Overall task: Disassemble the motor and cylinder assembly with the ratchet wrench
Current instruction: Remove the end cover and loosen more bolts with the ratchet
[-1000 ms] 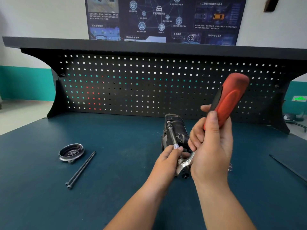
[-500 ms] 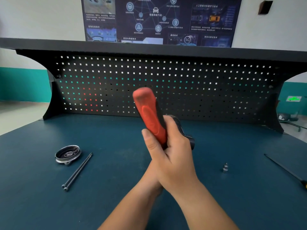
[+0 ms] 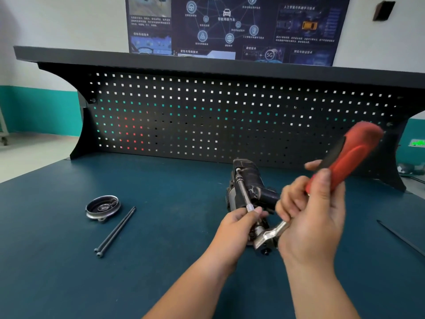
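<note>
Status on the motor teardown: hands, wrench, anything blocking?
Right hand grips ratchet wrench by its red handle. Left hand pinches extension bar running into motor assembly. End cap and two long bolts lie apart at left; nothing blocking.

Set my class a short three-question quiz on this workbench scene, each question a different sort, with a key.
1. True or false: the right hand grips the ratchet wrench by its red handle.
2. What lies beside the round metal cap on the bench? A two long bolts; B a hammer; C pliers.
3. Which hand pinches the silver extension bar at the motor assembly?
Key: 1 true; 2 A; 3 the left hand.
</note>
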`<state>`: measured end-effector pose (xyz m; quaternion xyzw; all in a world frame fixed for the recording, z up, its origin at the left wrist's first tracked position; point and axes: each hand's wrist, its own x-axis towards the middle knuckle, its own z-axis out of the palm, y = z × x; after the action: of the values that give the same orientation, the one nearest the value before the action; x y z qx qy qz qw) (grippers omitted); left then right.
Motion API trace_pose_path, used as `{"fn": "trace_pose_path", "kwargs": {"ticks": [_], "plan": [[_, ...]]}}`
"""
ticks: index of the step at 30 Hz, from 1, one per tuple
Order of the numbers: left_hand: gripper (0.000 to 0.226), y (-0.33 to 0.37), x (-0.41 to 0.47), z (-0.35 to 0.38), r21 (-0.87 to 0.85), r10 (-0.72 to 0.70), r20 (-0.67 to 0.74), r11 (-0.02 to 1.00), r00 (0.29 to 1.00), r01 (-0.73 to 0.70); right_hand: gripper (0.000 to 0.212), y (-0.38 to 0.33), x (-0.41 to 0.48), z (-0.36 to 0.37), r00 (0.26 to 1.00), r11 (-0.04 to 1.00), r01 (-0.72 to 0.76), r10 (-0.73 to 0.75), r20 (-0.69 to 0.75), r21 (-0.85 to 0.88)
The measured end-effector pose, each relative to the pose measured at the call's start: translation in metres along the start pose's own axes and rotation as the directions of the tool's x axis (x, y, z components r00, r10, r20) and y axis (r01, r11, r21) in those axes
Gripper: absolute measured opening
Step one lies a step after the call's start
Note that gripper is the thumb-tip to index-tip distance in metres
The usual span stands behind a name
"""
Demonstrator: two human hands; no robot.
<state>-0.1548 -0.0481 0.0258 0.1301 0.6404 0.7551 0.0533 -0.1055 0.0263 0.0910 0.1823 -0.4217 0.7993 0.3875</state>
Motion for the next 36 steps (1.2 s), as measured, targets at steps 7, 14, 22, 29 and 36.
{"fn": "trace_pose_path", "kwargs": {"ticks": [7, 14, 22, 29, 36], "plan": [[0.029, 0.002, -0.001, 0.002, -0.004, -0.013, -0.026, 1.0, 1.0, 0.013, 0.016, 0.001, 0.002, -0.004, 0.999, 1.0, 0.006, -0.006, -0.032, 0.001], [0.031, 0.003, -0.001, 0.001, -0.009, -0.018, -0.025, 1.0, 1.0, 0.018, 0.015, 0.0, -0.001, -0.001, 0.997, 0.999, 0.031, -0.032, -0.065, -0.027], [0.041, 0.007, -0.003, 0.001, -0.042, -0.023, -0.013, 0.999, 1.0, 0.023, 0.014, -0.004, 0.003, 0.006, 0.991, 1.0, 0.013, -0.015, -0.134, -0.019], [0.047, 0.005, -0.003, 0.001, -0.059, -0.006, 0.01, 0.998, 1.0, 0.006, 0.015, -0.004, 0.001, 0.007, 0.99, 1.0, 0.026, -0.026, -0.139, -0.005], [0.062, 0.001, 0.001, -0.002, -0.096, 0.024, 0.041, 0.995, 0.999, -0.02, 0.024, -0.009, 0.017, -0.004, 0.964, 0.991, -0.058, 0.088, -0.25, 0.123]]}}
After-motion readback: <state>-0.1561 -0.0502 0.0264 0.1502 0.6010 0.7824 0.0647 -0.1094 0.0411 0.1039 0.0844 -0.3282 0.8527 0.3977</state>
